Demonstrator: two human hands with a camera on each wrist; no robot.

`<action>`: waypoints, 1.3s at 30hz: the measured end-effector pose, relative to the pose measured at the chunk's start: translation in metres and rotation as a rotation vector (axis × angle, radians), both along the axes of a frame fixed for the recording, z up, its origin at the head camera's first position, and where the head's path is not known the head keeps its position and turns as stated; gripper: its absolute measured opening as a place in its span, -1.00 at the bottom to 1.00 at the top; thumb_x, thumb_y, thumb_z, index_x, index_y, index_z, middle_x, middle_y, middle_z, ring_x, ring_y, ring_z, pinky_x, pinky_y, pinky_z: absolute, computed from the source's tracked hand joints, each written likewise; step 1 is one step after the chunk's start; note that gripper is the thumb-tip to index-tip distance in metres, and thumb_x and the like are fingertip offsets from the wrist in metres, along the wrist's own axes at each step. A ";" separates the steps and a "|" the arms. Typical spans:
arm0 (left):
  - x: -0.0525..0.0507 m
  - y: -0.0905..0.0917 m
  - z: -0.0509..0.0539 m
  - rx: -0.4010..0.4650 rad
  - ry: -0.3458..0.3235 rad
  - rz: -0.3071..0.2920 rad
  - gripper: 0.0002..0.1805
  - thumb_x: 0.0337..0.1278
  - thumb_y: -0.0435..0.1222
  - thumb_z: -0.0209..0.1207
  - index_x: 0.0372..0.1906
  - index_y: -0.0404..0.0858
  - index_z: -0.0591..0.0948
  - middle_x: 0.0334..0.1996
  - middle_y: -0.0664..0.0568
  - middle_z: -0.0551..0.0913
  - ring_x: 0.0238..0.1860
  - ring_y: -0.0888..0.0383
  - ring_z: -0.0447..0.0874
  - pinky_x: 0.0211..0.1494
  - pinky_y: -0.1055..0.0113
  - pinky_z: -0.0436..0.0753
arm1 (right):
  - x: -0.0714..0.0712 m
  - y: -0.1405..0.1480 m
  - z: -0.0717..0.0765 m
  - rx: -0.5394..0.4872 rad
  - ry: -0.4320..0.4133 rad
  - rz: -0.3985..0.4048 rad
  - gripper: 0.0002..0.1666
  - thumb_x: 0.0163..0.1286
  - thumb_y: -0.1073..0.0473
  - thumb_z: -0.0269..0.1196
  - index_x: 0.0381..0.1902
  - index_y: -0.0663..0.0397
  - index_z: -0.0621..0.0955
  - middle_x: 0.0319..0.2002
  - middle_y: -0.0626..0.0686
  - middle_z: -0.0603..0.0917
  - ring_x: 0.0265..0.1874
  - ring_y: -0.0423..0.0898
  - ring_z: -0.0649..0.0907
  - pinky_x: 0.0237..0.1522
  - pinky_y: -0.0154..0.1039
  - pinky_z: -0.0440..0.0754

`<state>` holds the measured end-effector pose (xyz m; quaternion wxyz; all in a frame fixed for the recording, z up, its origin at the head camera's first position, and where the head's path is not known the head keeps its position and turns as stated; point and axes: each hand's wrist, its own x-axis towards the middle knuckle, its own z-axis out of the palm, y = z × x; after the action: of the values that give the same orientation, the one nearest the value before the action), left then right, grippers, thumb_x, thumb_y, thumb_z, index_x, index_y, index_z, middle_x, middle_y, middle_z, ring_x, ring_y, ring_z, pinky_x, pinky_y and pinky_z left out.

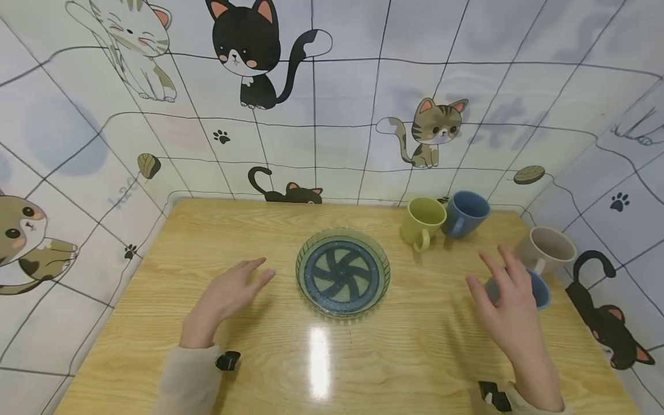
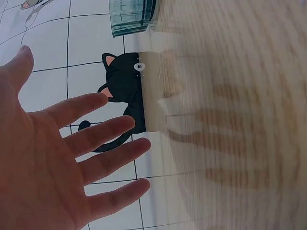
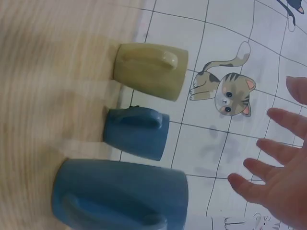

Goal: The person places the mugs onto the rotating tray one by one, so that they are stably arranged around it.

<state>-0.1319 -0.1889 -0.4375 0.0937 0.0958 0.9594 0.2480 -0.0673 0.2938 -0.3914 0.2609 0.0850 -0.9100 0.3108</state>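
Note:
A round greenish glass dish (image 1: 383,253) (image 2: 127,19) with a blue pinwheel pattern (image 1: 342,276) sits mid-table. To its left my left hand (image 1: 225,297) (image 2: 53,153) hovers above the wood, fingers spread, holding nothing. My right hand (image 1: 510,317) (image 3: 283,167) hangs in the air at the right, fingers apart, also without anything in it. It partly hides a blue mug (image 1: 540,290) (image 3: 120,189) in the head view; contact between them is not visible. Beyond that stand a beige mug (image 1: 544,245), a yellow-green mug (image 1: 422,218) (image 3: 148,72) and another blue mug (image 1: 467,212) (image 3: 136,132).
The wooden table (image 1: 249,374) is bordered at the back and sides by a white gridded cloth (image 1: 342,92) printed with cartoon cats. The yellow-green mug and the rear blue mug stand close together near the back edge.

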 end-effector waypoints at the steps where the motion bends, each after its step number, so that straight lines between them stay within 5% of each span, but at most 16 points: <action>1: -0.001 0.000 0.000 0.009 -0.006 0.007 -0.09 0.32 0.38 -0.35 0.48 -0.17 0.27 0.39 -0.22 0.32 0.37 -0.26 0.24 0.33 -0.24 0.21 | 0.001 0.001 -0.001 -0.006 0.010 0.003 -0.45 0.34 0.21 0.30 0.26 0.25 0.51 0.44 0.27 0.21 0.39 0.38 0.14 0.22 0.48 0.05; 7: -0.008 0.003 -0.004 0.075 -0.034 0.015 -0.09 0.30 0.39 -0.32 0.48 -0.16 0.27 0.39 -0.15 0.33 0.38 -0.22 0.24 0.35 -0.20 0.20 | 0.013 0.006 -0.007 -0.032 0.000 -0.007 -0.61 0.33 0.29 0.29 0.10 0.28 0.60 0.32 0.29 0.38 0.28 0.37 0.28 0.19 0.41 0.14; 12: -0.016 0.008 -0.010 0.187 -0.049 -0.004 -0.21 0.42 0.25 -0.20 0.45 -0.24 0.30 0.28 -0.18 0.46 0.24 -0.17 0.45 0.25 -0.12 0.39 | 0.024 0.010 -0.013 -0.043 -0.054 -0.072 -0.80 0.37 0.30 0.25 -0.13 0.35 0.64 0.14 0.32 0.47 0.17 0.34 0.34 0.10 0.31 0.23; 16: -0.022 0.013 -0.017 0.240 -0.062 -0.015 -0.34 0.48 0.10 -0.11 0.43 -0.25 0.33 0.18 -0.17 0.54 0.15 -0.12 0.54 0.13 -0.07 0.51 | 0.032 0.012 -0.016 -0.042 -0.068 -0.156 -0.81 0.37 0.29 0.25 -0.15 0.34 0.65 0.13 0.28 0.49 0.12 0.28 0.40 0.00 0.00 0.39; 21: -0.025 0.019 -0.018 0.269 -0.093 -0.021 -0.40 0.49 0.01 -0.05 0.42 -0.25 0.34 0.14 -0.14 0.57 0.12 -0.09 0.55 0.06 -0.01 0.56 | 0.039 0.015 -0.022 -0.056 -0.028 -0.261 -0.85 0.32 0.33 0.28 -0.19 0.31 0.68 -0.02 0.07 0.58 -0.08 -0.26 0.48 -0.29 -0.57 0.30; 26: -0.027 0.025 -0.019 0.307 -0.107 -0.018 -0.42 0.48 -0.03 -0.01 0.41 -0.27 0.35 0.13 -0.13 0.58 0.11 -0.08 0.55 0.02 0.03 0.59 | 0.041 0.024 -0.030 -0.070 0.027 -0.317 -0.88 0.27 0.37 0.30 -0.23 0.31 0.69 -0.28 -0.17 0.53 -0.35 -0.54 0.39 -0.36 -0.66 0.30; 35: -0.032 0.041 -0.023 0.369 -0.172 0.001 -0.37 0.40 -0.09 0.12 0.45 -0.22 0.29 0.15 -0.12 0.56 0.17 -0.08 0.51 0.13 -0.01 0.52 | 0.043 0.041 -0.042 -0.137 -0.231 -0.591 -0.67 0.37 0.03 0.29 -0.31 0.23 0.55 -0.54 -0.03 0.48 -0.58 -0.40 0.32 -0.52 -0.47 0.24; 39: -0.032 0.047 -0.024 0.406 -0.177 0.016 -0.38 0.38 -0.13 0.15 0.44 -0.23 0.32 0.13 -0.13 0.57 0.15 -0.08 0.53 0.10 0.01 0.54 | 0.044 0.051 -0.047 -0.167 -0.353 -0.647 -0.58 0.40 -0.10 0.23 -0.24 0.20 0.52 -0.47 0.04 0.50 -0.54 -0.27 0.35 -0.50 -0.40 0.25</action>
<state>-0.1641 -0.1415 -0.4610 0.1543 0.0831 0.8786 0.4443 -0.0234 0.3452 -0.4380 0.1907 -0.2833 -0.8923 0.2951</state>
